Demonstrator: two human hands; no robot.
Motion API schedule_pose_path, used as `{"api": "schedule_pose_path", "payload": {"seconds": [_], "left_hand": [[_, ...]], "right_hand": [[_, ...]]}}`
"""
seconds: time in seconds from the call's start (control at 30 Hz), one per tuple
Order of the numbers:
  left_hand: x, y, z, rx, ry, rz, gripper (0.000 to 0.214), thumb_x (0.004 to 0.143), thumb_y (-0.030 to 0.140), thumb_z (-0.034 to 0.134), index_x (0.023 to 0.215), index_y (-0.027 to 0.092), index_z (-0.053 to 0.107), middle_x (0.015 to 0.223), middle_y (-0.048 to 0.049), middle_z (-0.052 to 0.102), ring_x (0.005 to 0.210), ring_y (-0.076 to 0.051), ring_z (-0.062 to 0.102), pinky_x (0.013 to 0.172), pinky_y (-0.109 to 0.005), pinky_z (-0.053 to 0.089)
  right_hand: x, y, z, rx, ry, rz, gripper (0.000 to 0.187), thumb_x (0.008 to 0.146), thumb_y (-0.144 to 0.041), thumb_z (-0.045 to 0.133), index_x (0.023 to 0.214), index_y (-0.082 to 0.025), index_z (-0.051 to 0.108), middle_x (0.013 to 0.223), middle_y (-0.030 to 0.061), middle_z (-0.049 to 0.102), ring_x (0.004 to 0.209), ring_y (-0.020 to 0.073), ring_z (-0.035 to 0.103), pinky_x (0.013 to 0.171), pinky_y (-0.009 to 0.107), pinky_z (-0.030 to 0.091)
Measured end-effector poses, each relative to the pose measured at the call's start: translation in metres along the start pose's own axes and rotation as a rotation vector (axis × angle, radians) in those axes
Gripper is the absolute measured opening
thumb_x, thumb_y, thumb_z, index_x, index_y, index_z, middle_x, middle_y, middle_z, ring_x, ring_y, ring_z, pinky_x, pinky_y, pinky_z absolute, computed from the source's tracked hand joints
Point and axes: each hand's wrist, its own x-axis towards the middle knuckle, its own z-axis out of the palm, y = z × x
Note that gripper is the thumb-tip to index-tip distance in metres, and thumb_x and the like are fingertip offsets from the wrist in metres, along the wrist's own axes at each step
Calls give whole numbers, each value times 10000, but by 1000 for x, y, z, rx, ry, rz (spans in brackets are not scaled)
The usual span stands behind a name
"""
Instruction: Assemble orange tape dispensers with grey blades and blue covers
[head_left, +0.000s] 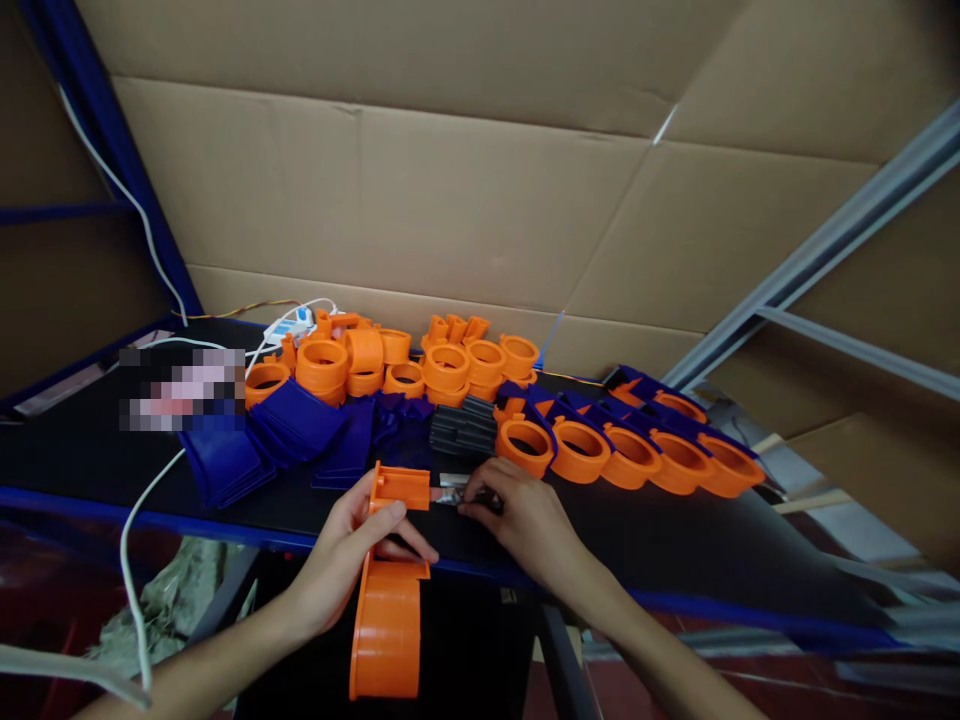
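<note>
My left hand is wrapped round an orange plastic tape dispenser body, tilted with its wide ring part hanging down past the table's front edge. Its short upper arm points right, toward my other hand. Close to that end, my right hand is closed in a pinch on a small piece with a shiny metallic end. The fingers cover most of this piece, so its kind is unclear. A pale flat strip shows just behind the fingertips.
Beyond my hands lie blue plastic sheets, a bundle of black ribbed pieces and stacked orange ring bodies. Orange rings with blue flaps line the right. A white power strip sits behind; its white cable crosses the table's left edge.
</note>
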Motion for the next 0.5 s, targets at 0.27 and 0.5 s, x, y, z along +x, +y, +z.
{"api": "schedule_pose_path", "payload": {"seconds": [0.27, 0.5], "left_hand": [[1, -2, -2, 31, -15, -7, 324, 929, 381, 596, 1153, 151, 555, 793, -120, 779, 645, -210, 737, 598, -257, 530], [3, 1, 2, 101, -56, 10, 320, 907, 358, 637, 1152, 168, 558, 862, -86, 762, 715, -227, 755, 655, -290, 566]], "right_hand": [[5, 8, -1, 248, -70, 63, 158, 790, -119, 718, 915, -205, 675, 833, 9, 665, 767, 157, 617, 660, 251, 458], [13, -20, -39, 485, -73, -21, 88, 860, -267, 710, 895, -190, 736, 892, 47, 708, 827, 168, 642, 729, 276, 487]]}}
